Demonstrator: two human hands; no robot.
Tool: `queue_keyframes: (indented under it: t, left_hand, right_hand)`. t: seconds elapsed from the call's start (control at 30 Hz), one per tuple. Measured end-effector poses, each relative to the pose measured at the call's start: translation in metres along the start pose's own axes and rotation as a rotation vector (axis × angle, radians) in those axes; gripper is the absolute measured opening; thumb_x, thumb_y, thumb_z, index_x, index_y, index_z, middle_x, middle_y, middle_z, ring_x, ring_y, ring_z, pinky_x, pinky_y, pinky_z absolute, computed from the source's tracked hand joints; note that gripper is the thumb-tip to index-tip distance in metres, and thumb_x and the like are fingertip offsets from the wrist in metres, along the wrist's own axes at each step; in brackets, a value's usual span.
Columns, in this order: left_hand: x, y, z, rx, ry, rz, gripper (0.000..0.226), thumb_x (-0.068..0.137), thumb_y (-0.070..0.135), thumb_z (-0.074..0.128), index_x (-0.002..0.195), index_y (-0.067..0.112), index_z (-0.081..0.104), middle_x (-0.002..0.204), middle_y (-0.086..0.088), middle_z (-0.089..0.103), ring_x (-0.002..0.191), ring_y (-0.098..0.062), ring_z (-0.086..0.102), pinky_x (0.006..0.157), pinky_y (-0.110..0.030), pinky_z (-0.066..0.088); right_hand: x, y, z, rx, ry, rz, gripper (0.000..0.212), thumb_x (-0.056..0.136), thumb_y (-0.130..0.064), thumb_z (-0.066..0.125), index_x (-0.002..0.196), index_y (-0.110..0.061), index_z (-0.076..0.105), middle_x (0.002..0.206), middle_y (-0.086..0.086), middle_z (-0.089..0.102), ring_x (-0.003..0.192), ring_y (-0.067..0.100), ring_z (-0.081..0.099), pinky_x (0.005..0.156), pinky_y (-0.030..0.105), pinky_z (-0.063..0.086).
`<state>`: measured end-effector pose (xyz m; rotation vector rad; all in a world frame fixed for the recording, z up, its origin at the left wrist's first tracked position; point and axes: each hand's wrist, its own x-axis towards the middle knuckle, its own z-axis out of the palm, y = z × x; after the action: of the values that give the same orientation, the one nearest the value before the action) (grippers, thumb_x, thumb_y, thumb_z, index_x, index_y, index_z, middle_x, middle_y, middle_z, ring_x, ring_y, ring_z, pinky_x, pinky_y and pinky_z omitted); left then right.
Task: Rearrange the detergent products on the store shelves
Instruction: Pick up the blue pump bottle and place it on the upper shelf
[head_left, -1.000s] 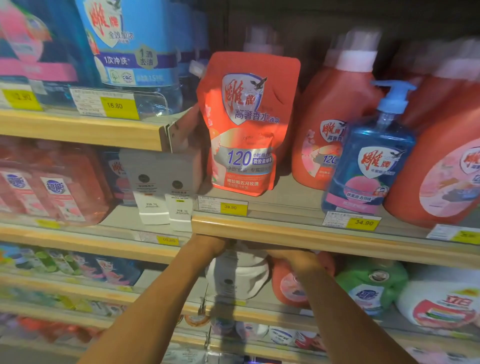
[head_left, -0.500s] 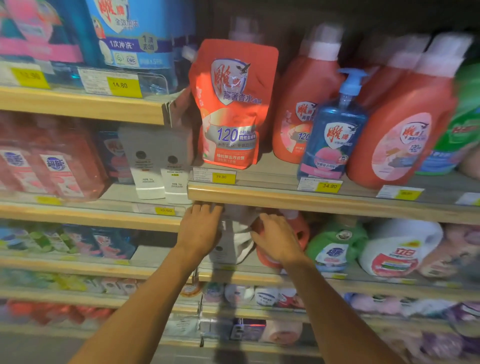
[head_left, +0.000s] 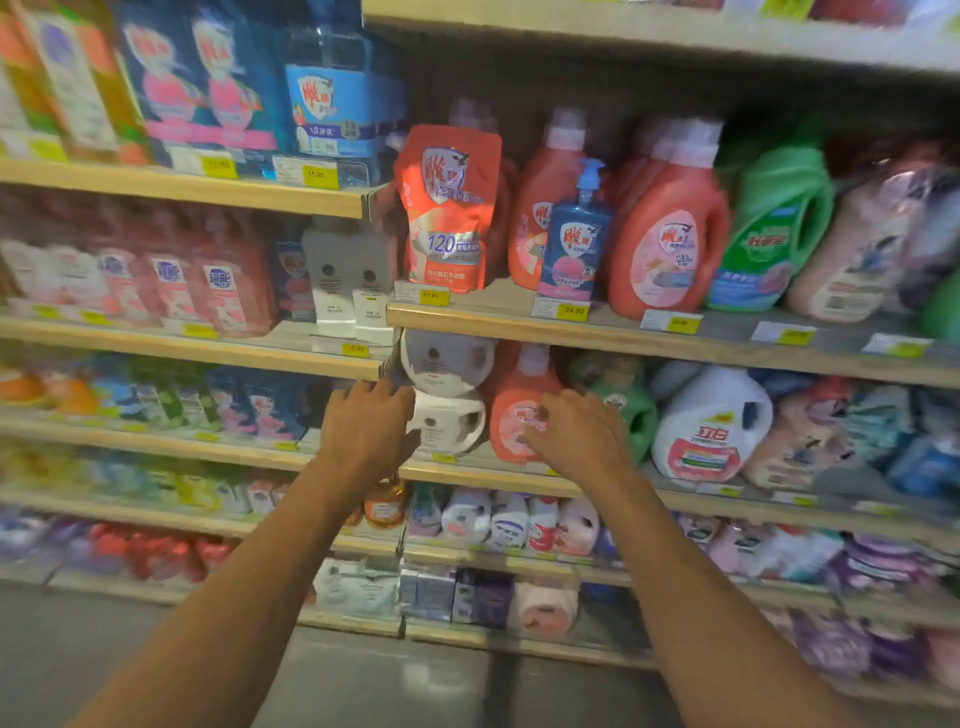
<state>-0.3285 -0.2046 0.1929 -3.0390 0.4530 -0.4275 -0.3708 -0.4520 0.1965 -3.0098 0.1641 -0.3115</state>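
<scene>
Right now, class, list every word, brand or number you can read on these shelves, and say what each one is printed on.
"120": on the red pouch, upper shelf.
"34.90": on the yellow price tag below the blue pump bottle.
"立白": on the white jug, one shelf down.
All the other price tags and bottle labels are too blurred or too small to read.

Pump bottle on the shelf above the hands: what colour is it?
The pump bottle is blue, with a lighter blue pump; the head view shows it best.

Pouch (head_left: 449, 208) left of pump bottle (head_left: 574, 244)
</scene>
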Motion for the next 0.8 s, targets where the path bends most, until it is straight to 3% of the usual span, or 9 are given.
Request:
queue_keyframes:
  t: [0.1, 0.23, 0.33, 0.4, 0.53, 0.63, 0.8]
  left_hand:
    - [-0.033, 0.002, -0.016, -0.024, 0.02, 0.02, 0.039, 0.087, 0.054, 0.061, 0.114, 0.026, 0.057, 0.119, -0.001, 0.062, 0.113, -0.028, 0.056, 0.088, -0.044, 0.046]
    - [-0.072, -0.002, -0.03, -0.06, -0.007, 0.046, 0.036, 0.087, 0.061, 0.055, 0.111, 0.034, 0.055, 0.115, 0.004, 0.063, 0.106, -0.024, 0.058, 0.083, -0.04, 0.048]
    - [-0.097, -0.003, -0.045, -0.106, 0.002, 0.06, 0.037, 0.087, 0.062, 0.056, 0.113, 0.036, 0.055, 0.115, 0.005, 0.063, 0.107, -0.023, 0.059, 0.082, -0.039, 0.049]
    - [-0.111, 0.0, -0.055, -0.129, 0.012, 0.065, 0.037, 0.088, 0.061, 0.056, 0.116, 0.036, 0.056, 0.117, 0.006, 0.062, 0.109, -0.022, 0.058, 0.079, -0.038, 0.047]
    - [-0.137, 0.013, -0.072, -0.155, 0.006, 0.085, 0.037, 0.091, 0.058, 0.055, 0.119, 0.034, 0.055, 0.121, 0.006, 0.06, 0.113, -0.023, 0.056, 0.078, -0.038, 0.044]
    - [-0.149, 0.032, -0.083, -0.153, -0.032, 0.116, 0.039, 0.092, 0.057, 0.054, 0.122, 0.033, 0.054, 0.123, 0.005, 0.059, 0.116, -0.024, 0.054, 0.083, -0.039, 0.045]
    - [-0.157, 0.069, -0.096, -0.134, -0.022, 0.154, 0.038, 0.093, 0.056, 0.054, 0.123, 0.032, 0.054, 0.122, 0.003, 0.059, 0.115, -0.024, 0.055, 0.079, -0.037, 0.044]
  right_hand:
    - [-0.037, 0.005, -0.021, 0.005, 0.032, 0.017, 0.027, 0.086, -0.049, 0.06, 0.096, -0.024, 0.065, 0.108, 0.007, 0.069, 0.104, 0.033, 0.062, 0.075, 0.035, 0.041]
    - [-0.089, 0.013, -0.044, 0.032, 0.059, 0.072, 0.034, 0.089, -0.05, 0.056, 0.11, -0.024, 0.06, 0.114, 0.007, 0.069, 0.107, 0.034, 0.063, 0.083, 0.039, 0.051]
    - [-0.129, 0.018, -0.058, 0.008, 0.054, 0.12, 0.047, 0.091, -0.047, 0.059, 0.133, -0.025, 0.052, 0.125, 0.007, 0.065, 0.113, 0.033, 0.059, 0.079, 0.04, 0.046]
    - [-0.154, 0.021, -0.065, -0.015, 0.037, 0.149, 0.046, 0.092, -0.043, 0.058, 0.133, -0.025, 0.05, 0.127, 0.006, 0.061, 0.114, 0.032, 0.057, 0.077, 0.039, 0.042]
    - [-0.194, 0.025, -0.082, -0.026, 0.02, 0.189, 0.041, 0.092, -0.039, 0.056, 0.13, -0.023, 0.052, 0.126, 0.007, 0.059, 0.117, 0.033, 0.052, 0.087, 0.041, 0.05]
    - [-0.216, 0.031, -0.09, -0.035, 0.014, 0.187, 0.037, 0.093, -0.038, 0.056, 0.126, -0.022, 0.054, 0.127, 0.006, 0.059, 0.118, 0.032, 0.051, 0.09, 0.043, 0.05]
    - [-0.232, 0.05, -0.101, -0.023, 0.015, 0.178, 0.041, 0.094, -0.039, 0.057, 0.132, -0.023, 0.052, 0.133, 0.005, 0.056, 0.123, 0.03, 0.05, 0.094, 0.044, 0.049]
